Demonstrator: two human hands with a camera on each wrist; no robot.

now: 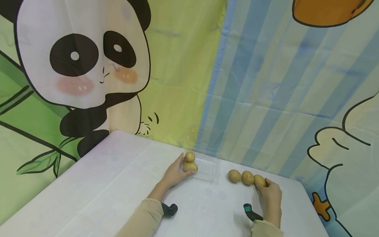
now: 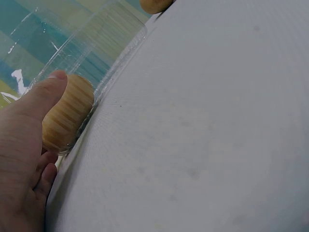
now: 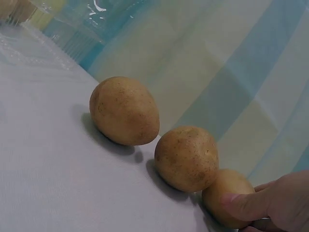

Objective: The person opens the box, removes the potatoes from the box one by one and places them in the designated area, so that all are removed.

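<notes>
At the lower centre of the frame, the left hand (image 1: 174, 173), fingers curled, grips a clear container (image 1: 205, 169) holding a back potato (image 1: 190, 157) and a front potato (image 1: 190, 167), with room at right. Rightward, a left potato (image 1: 234, 176) and middle potato (image 1: 247, 178) lie on the bench (image 1: 213, 210); the right hand (image 1: 273, 192) pinches the rightmost potato (image 1: 259, 180). Packing looks under half done: two in, three out.

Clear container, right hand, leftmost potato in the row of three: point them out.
Clear container (image 1: 205, 169): head view, bare floor.
Right hand (image 1: 271, 192): head view, back of hand.
Leftmost potato (image 3: 124, 111): right wrist view, side facing camera.
</notes>
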